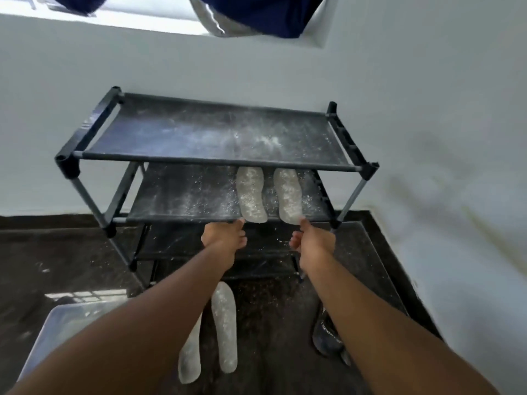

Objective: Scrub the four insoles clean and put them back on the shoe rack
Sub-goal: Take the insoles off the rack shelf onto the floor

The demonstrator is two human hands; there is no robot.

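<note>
Pinching shelf insoles [251, 195], left hand [225, 236], right hand [312, 239], shoe [328, 334], tray [57, 332] nearby.

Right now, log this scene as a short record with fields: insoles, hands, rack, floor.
insoles on rack: two, side by side on the middle shelf, dusted white
insoles on floor: two
left hand: fingers at the left rack insole's near end
right hand: pinches the right rack insole's near end
rack: top shelf bare, powder-speckled
floor: dark, speckled
</note>
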